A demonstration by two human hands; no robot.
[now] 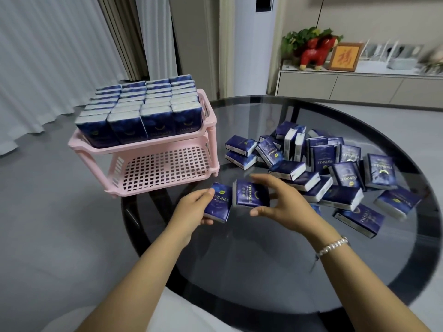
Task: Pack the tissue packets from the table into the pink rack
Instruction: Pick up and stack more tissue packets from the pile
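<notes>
I had a tissue packet in each of my hands, both raised just above the near left part of the round glass bench. My left hand gripped one dark blue packet, thumb along its left edge and fingers curled underneath, the printed face turned up toward me. My right hand pinched a second packet between thumb below and fingers above; that packet looked a little blurred. The two held packets sat just beside each other, and I could not tell whether their edges touched. A beaded bracelet circled my right wrist.

The pink rack stood at the bench's far left edge, just beyond my left hand. Its upper tier was filled with upright packets packed tightly in four rows, their tops rising above the pink rim. Its lower tier showed only the bare lattice floor.

The rest of the loose packets lay in a jumbled heap on the bench to the right of the rack, some flat, some on edge, several leaning on one another, spreading toward the right rim.

Beyond the bench, a low cabinet ran along the far wall, carrying a red animal figure with green leaves behind it and a framed picture beside it. Pale curtains hung on the left.
</notes>
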